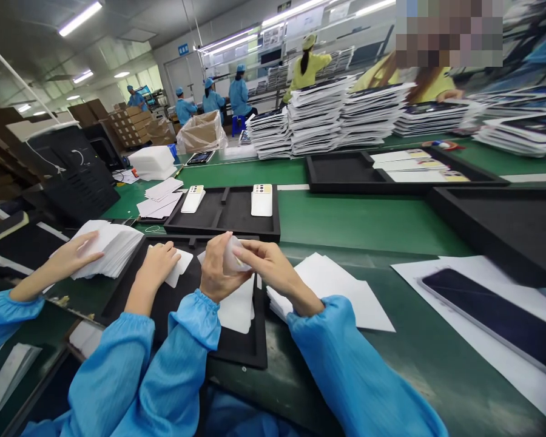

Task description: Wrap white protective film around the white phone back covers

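The translucent piece (232, 257) is up in both hands, right above the black tray (261, 343), and it's delicate stuff! The left hand (216, 273) curls round one side, fingers clamped on it; opposite, the right hand (273, 266) pinches its edge between thumb and fingers. Exactly what it is, that's hard to make out with so much covered. The sound play, by the look of it: a light pinch at the rim, the left hand as steady support, since something this thin would probably crease under a hard squeeze. Best worked low, too, with the white sheets (235, 311) lying below to soften any slip. And mind the neighbour! A co-worker's hand (160, 264) is on a white card (181, 267) over that same tray, so elbows in. The loose paper pile (334, 288) sits just right of the tray on the green table (327, 221); the right hand does well to clear it.
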